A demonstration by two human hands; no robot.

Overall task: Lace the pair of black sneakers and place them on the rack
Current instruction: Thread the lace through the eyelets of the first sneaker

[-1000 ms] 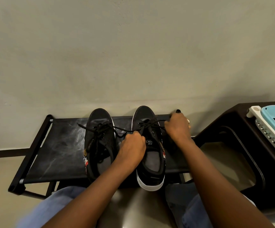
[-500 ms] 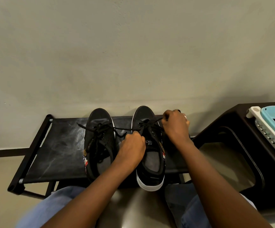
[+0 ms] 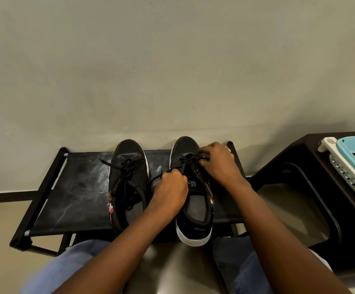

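Note:
Two black sneakers with white soles stand side by side on the black rack (image 3: 74, 194), toes toward the wall. The left sneaker (image 3: 127, 179) has its black laces threaded and lying loose across its top. Over the right sneaker (image 3: 193, 204), my left hand (image 3: 170, 192) grips one end of the black lace (image 3: 188, 161) beside the tongue. My right hand (image 3: 217, 162) pinches the other lace end at the upper eyelets near the toe. The lace runs taut between both hands.
A beige wall rises right behind the rack. A dark brown stool or side table (image 3: 312, 187) stands at the right, bearing a light blue and white basket (image 3: 350, 162). My knees in blue jeans (image 3: 66, 270) are at the bottom, on the pale floor.
My right hand has moved left, from the rack's right edge onto the right sneaker's upper eyelets. The left hand stays at the tongue holding its lace end.

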